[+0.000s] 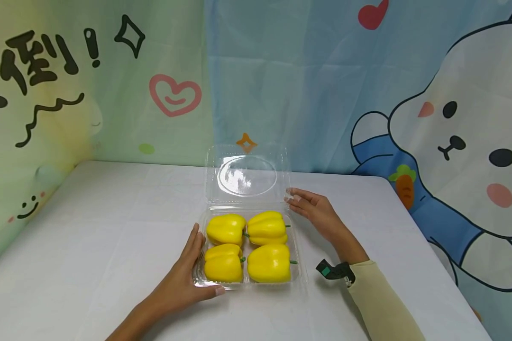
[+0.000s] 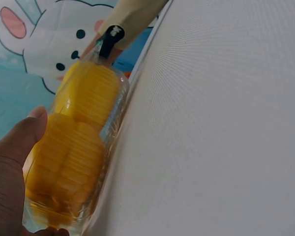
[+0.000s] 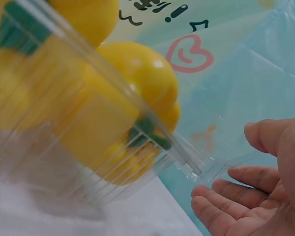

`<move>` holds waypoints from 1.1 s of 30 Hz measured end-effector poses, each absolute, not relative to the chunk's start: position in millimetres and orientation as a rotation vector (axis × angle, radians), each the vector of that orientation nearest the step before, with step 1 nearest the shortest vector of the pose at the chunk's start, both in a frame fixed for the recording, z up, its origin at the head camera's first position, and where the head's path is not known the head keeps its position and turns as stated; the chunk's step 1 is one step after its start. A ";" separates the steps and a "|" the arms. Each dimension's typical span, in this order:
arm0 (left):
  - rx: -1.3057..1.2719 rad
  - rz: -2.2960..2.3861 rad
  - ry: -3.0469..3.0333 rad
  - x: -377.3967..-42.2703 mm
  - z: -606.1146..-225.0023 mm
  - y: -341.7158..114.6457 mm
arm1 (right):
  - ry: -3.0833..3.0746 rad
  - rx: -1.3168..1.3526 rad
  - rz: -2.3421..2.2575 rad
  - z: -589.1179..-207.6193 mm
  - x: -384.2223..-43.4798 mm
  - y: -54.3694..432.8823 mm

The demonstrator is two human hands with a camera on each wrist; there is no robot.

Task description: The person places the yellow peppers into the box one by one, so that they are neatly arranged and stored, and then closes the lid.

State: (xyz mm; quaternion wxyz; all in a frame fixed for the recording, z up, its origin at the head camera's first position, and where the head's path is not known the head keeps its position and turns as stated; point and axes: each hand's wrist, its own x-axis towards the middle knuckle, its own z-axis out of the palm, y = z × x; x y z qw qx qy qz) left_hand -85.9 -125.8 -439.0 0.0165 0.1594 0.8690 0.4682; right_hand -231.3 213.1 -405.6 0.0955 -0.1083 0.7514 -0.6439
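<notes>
Several yellow bell peppers (image 1: 269,263) with green stems sit in two rows in a clear plastic clamshell container (image 1: 245,285) on the white table. Its clear lid (image 1: 247,182) stands raised at the back. My left hand (image 1: 183,270) rests against the container's left side, fingers straight along it and thumb along the front edge. In the left wrist view, that thumb (image 2: 32,130) lies beside the container wall. My right hand (image 1: 317,210) is at the lid's lower right edge, its fingertips at or very near the plastic. The right wrist view shows its fingers (image 3: 231,201) loosely extended, thumb apart.
The white table (image 1: 111,227) extends to both sides. A printed cloth backdrop (image 1: 281,85) hangs behind it, with a cartoon rabbit at the right. A black strap (image 1: 334,271) sits on my right wrist by the beige sleeve.
</notes>
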 end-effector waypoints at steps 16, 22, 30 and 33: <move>0.520 1.449 2.708 -85.6 -439.0 -126.9 | 2.129 -0.373 -1.956 -394.3 -227.9 212.3; 0.508 1.439 2.708 -84.7 -438.6 -127.1 | 2.149 -0.365 -1.943 -387.0 -223.6 210.5; 0.521 1.437 2.708 -84.8 -437.3 -126.8 | 2.145 -0.414 -1.958 -381.0 -220.6 209.3; 0.515 1.437 2.701 -84.7 -436.6 -126.4 | 2.159 -0.424 -1.952 -378.2 -219.0 208.2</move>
